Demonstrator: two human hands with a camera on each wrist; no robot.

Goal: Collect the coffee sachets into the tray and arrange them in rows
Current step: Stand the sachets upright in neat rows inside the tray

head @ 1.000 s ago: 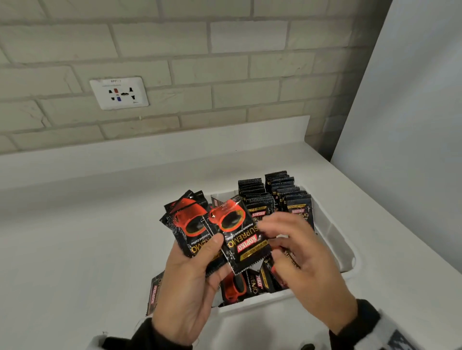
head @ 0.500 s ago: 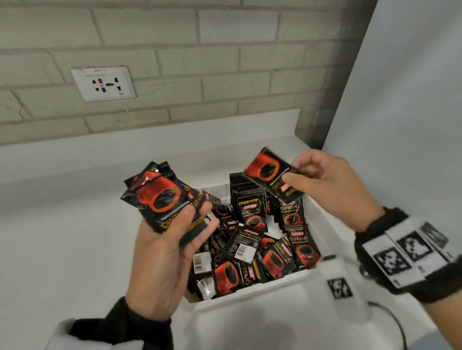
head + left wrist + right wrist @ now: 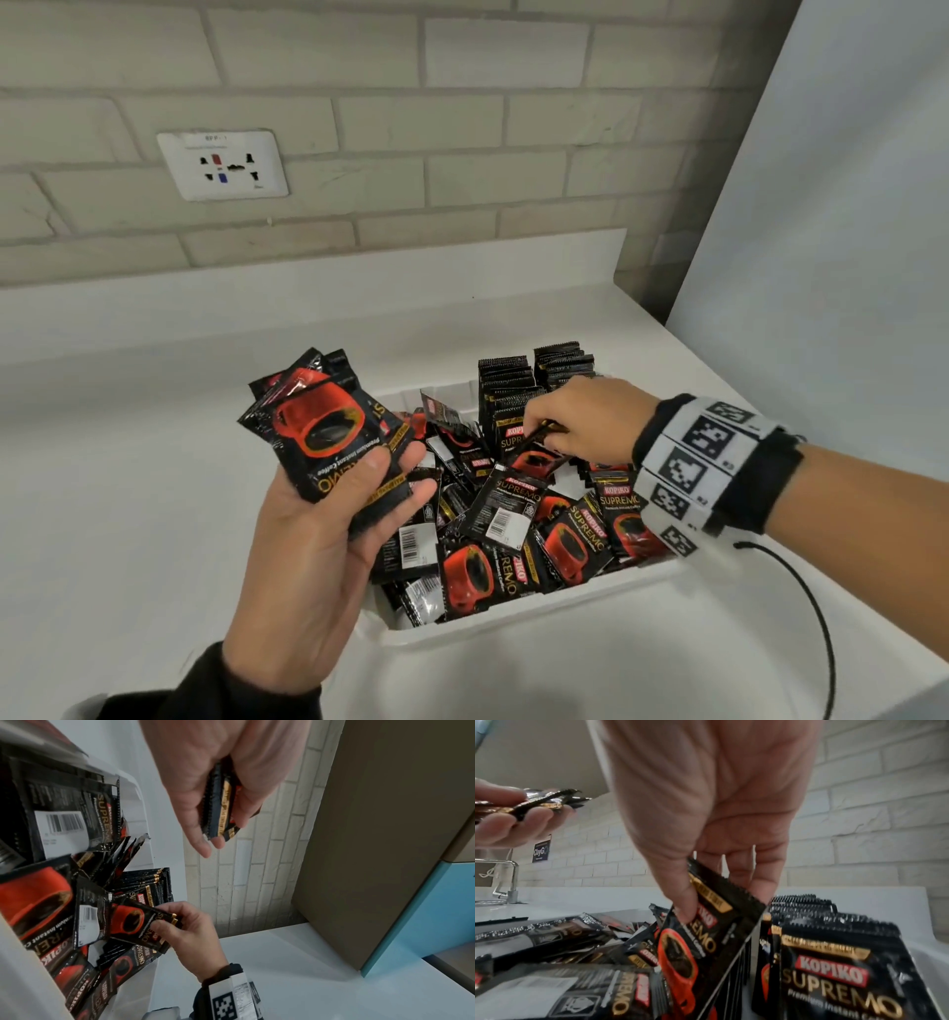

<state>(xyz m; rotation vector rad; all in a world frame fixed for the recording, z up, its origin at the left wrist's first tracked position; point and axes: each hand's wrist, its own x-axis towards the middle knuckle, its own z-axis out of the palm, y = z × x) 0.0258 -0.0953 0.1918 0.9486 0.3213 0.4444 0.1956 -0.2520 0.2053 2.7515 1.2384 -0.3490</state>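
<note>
A white tray (image 3: pixel 518 624) on the counter holds several black-and-red coffee sachets. At its far right, two upright rows of sachets (image 3: pixel 534 383) stand on edge; loose sachets (image 3: pixel 518 534) lie jumbled in the near part. My left hand (image 3: pixel 328 524) holds a fanned stack of sachets (image 3: pixel 323 426) above the tray's left side, thumb on top. My right hand (image 3: pixel 580 426) pinches one sachet (image 3: pixel 536 455) by its top edge, low at the front of the upright rows. In the right wrist view that sachet (image 3: pixel 706 933) hangs between thumb and fingers beside the rows (image 3: pixel 839 959).
The white counter (image 3: pixel 128 503) runs left and back to a brick wall with a socket plate (image 3: pixel 223 164). A tall white panel (image 3: pixel 821 257) stands close on the right. A tap (image 3: pixel 508 880) shows far left in the right wrist view. A black cable (image 3: pixel 816 616) trails from my right wrist.
My right hand took one sachet off the left hand's stack, lifted it to the right, then lowered it to the front of the upright rows. The left hand still holds its stack.
</note>
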